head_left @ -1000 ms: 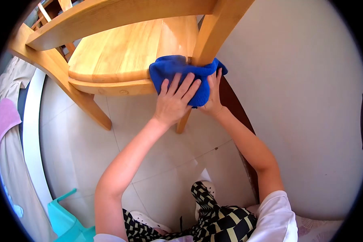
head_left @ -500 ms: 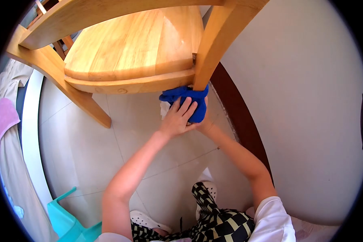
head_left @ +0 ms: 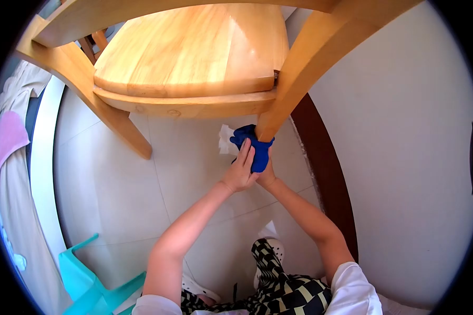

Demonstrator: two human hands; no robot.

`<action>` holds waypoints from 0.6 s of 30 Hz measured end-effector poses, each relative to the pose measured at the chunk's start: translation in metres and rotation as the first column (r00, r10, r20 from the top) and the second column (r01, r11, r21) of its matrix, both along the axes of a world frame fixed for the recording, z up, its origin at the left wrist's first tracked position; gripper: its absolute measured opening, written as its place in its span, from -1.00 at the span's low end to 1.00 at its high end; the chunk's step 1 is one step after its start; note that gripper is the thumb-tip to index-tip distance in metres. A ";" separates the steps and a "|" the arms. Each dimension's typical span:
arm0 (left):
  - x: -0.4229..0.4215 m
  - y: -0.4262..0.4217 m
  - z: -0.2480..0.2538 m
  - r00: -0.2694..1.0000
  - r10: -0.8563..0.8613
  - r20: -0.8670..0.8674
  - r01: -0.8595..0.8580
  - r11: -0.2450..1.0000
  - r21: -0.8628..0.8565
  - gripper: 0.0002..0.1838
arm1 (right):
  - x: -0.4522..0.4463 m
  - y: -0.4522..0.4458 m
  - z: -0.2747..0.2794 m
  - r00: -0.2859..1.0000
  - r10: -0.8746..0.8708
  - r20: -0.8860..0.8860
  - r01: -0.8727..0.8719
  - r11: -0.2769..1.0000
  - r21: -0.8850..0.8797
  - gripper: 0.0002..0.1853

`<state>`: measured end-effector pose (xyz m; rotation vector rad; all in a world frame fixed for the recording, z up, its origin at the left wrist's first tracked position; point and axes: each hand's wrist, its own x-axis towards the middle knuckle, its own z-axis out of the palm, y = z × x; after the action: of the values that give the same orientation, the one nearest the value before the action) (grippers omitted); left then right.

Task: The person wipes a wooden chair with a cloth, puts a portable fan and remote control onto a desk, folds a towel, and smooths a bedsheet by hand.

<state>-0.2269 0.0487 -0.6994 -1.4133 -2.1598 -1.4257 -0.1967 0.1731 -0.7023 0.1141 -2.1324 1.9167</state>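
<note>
A wooden chair [head_left: 189, 58] fills the top of the view, its back turned towards me. A blue cloth [head_left: 259, 156] is wrapped around the lower part of its right rear leg [head_left: 273, 115]. My left hand [head_left: 240, 170] presses the cloth from the left, its fingers close together along it. My right hand [head_left: 268, 172] holds the cloth from the right, most of its fingers hidden behind cloth and leg. A crumpled white piece [head_left: 226, 140], perhaps tissue or paper, shows just left of the cloth.
A white wall [head_left: 394, 131] with a dark brown skirting board [head_left: 328, 178] runs along the right. A turquoise plastic stool or similar item [head_left: 89, 278] is at lower left. Fabric with a pink cloth [head_left: 9, 137] lies along the left edge. Pale tiles [head_left: 115, 184] cover the floor.
Both hands and the blue cloth have slid lower along the chair leg, towards me. The cloth now looks more tightly bunched, and more of the white piece shows. The camera view has shifted slightly.
</note>
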 end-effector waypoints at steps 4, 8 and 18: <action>0.011 0.001 0.008 0.996 0.020 0.086 -0.025 0.998 0.060 -0.08 | 0.006 0.003 -0.020 0.998 0.040 0.054 -0.041 0.999 0.020 -0.41; 0.018 0.008 0.011 0.988 0.047 0.148 -0.064 0.991 0.118 -0.09 | 0.012 0.001 -0.027 0.999 -0.004 0.050 -0.005 0.986 0.169 -0.40; 0.042 0.018 -0.013 0.901 0.221 0.374 -0.288 0.948 0.133 -0.20 | 0.031 -0.010 -0.043 0.987 0.008 0.163 -0.003 1.000 -0.030 -0.33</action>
<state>-0.1848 0.0662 -0.7120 -0.8180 -2.2347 -1.8300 -0.1657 0.1636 -0.7454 -0.0452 -2.2061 2.0239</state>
